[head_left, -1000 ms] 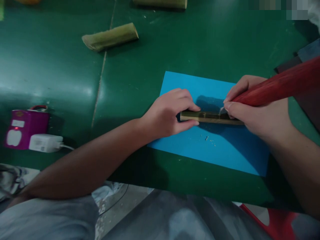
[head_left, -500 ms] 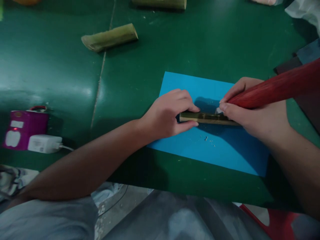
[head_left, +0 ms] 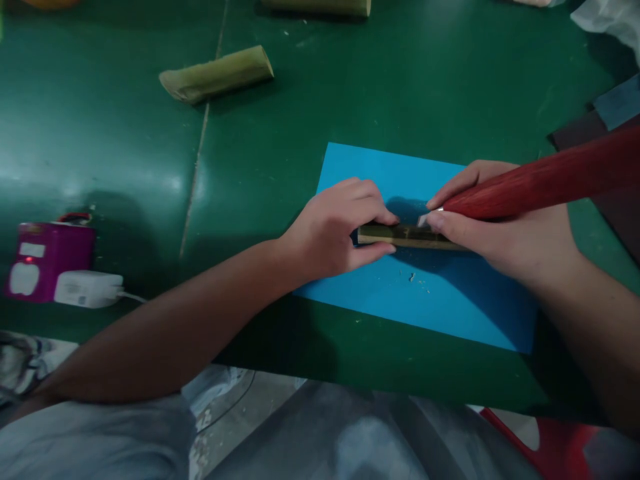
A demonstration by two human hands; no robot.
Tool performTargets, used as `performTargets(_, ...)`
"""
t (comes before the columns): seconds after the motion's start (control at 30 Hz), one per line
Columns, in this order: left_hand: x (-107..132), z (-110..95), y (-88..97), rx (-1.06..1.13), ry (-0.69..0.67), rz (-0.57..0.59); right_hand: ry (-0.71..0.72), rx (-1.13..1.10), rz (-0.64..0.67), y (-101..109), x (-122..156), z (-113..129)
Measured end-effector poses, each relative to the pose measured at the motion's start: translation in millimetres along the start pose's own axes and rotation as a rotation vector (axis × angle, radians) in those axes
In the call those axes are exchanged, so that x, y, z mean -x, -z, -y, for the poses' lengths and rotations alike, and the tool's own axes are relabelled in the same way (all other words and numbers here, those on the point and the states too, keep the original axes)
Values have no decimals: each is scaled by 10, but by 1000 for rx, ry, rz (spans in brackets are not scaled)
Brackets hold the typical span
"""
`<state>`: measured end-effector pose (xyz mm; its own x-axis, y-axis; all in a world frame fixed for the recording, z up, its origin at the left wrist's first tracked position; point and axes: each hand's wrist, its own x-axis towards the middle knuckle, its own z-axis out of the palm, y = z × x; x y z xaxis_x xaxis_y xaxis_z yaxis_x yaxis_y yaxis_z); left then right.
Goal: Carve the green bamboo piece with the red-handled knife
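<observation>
My left hand grips the left end of a narrow bamboo strip, thumb on the near side and fingers on the far side. The strip lies across a blue sheet. In my right hand is a carving knife with a thick red handle, closed in the fingers low down by its short metal blade. The blade is at the top of the strip; whether it touches is hard to tell. My right fingers hide the strip's right end. Small shavings lie on the sheet.
A cut bamboo piece lies at the upper left, another bamboo piece at the top edge. A purple box with a white charger and cable stands at the left. Dark sheets and crumpled plastic are at the right.
My right hand and the knife have moved slightly left along the bamboo strip. My left hand stays on the strip's left end.
</observation>
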<state>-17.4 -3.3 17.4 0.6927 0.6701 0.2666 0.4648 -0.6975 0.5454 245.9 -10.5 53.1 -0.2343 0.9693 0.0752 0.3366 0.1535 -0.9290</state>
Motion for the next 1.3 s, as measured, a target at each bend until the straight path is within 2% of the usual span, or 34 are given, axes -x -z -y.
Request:
performTargets(0.47,6,-3,-3,-12,-11,-18,-12,-9,4,1,-21,16)
performTargets(0.67,-2,22,-14,-2,-54,-47,-11,22,37,25,-20,6)
performTargets(0.83,-5,53,-27,-12,-70,-27,-9,67,25,22,-15,-8)
performTargets(1.0,-2,41,-30,-1,-95,-83,-31,42,44,16,-3,1)
performTargets(1.17,-7,7,-7,-9,0,1,-22,83,34,4,0,66)
performTargets(1.3,-12,-14,-8,-7,13,-9,27,139,33,-3,-2,30)
